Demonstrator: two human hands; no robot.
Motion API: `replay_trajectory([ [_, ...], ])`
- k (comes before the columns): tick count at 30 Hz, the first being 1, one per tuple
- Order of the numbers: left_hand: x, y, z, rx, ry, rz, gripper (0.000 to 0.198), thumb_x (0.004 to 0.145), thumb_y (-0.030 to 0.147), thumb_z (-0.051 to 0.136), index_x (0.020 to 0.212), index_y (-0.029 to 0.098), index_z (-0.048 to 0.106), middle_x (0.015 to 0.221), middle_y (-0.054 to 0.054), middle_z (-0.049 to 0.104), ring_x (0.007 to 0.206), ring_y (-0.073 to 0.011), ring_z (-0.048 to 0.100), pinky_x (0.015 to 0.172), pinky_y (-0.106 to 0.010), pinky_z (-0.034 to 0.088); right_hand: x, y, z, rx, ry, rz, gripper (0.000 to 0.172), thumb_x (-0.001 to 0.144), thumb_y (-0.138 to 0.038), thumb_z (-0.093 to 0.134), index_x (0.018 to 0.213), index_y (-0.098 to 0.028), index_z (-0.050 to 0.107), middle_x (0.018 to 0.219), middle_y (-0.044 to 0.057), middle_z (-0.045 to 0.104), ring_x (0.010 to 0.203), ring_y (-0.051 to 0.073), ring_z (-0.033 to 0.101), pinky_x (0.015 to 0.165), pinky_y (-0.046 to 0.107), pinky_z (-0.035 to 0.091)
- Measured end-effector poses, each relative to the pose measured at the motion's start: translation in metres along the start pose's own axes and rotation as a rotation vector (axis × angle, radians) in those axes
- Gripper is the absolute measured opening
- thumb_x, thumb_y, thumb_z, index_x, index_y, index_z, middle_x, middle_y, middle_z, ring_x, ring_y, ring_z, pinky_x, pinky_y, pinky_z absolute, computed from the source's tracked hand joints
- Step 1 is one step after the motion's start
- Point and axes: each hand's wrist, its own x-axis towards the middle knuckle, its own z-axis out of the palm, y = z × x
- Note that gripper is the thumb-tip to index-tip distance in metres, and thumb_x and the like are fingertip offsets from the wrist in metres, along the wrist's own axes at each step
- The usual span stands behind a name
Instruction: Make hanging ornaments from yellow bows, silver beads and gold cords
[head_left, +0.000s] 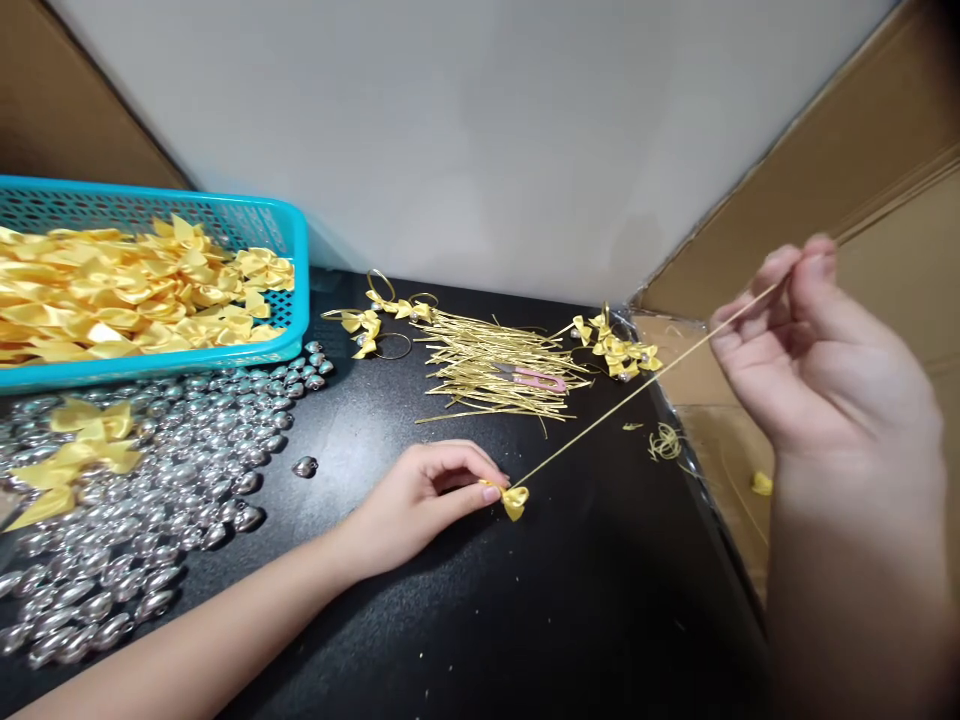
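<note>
Your left hand (409, 515) pinches a yellow bow (515, 503) between thumb and forefinger, over the black surface (615, 610), near the middle of the scene. Your right hand (844, 370), raised at the right, grips a thin gold cord (622, 403) between thumb and fingertips; the cord runs straight, slanting down leftward to the bow. Beyond the bow, on the far side, lies a bundle of gold ties (480, 365), pink snips (541, 381) resting on top. Groups of beaded bows lie left (364, 325) and right of the bundle. Near the surface's right edge: a small tangle of thread (665, 442). At far left, a blue basket (301, 290) holds a heap of loose bows (127, 290); on its near side, silver hearts (195, 450) spread out, several yellow bows among them. One heart (305, 466) sits apart, between the spread and your left hand
</note>
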Motion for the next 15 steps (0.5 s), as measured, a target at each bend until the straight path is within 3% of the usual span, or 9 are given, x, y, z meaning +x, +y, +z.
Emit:
replay_trajectory([
  [4, 0.001, -0.002, 0.0, -0.073, 0.022, 0.027, 0.011, 0.086, 0.024, 0.065, 0.082, 0.015, 0.069, 0.099, -0.008, 0.075, 0.092, -0.0171, 0.069, 0.084, -0.03, 0.052, 0.001, -0.015, 0.023, -0.058, -0.099, -0.058, 0.031, 0.092, -0.009, 0.058, 0.071, -0.025, 0.073, 0.091, -0.008, 0.074, 0.101, 0.004, 0.067, 0.067, 0.015, 0.049],
  [10, 0.003, -0.005, 0.0, -0.061, 0.057, -0.01, 0.014, 0.087, 0.029, 0.065, 0.085, 0.014, 0.066, 0.095, -0.008, 0.076, 0.086, -0.0165, 0.069, 0.08, -0.03, 0.051, 0.002, -0.024, 0.06, -0.047, -0.153, -0.018, 0.029, 0.091, -0.01, 0.06, 0.07, -0.025, 0.073, 0.084, -0.007, 0.073, 0.103, 0.008, 0.068, 0.065, 0.016, 0.049],
  [15, 0.005, -0.005, -0.001, -0.076, 0.067, -0.019, 0.015, 0.084, 0.029, 0.066, 0.081, 0.014, 0.066, 0.081, -0.004, 0.073, 0.076, -0.0141, 0.066, 0.075, -0.028, 0.05, 0.021, -0.018, 0.08, -0.039, -0.148, -0.026, 0.018, 0.086, -0.006, 0.064, 0.076, -0.02, 0.07, 0.075, -0.008, 0.068, 0.081, 0.005, 0.069, 0.066, 0.019, 0.047],
])
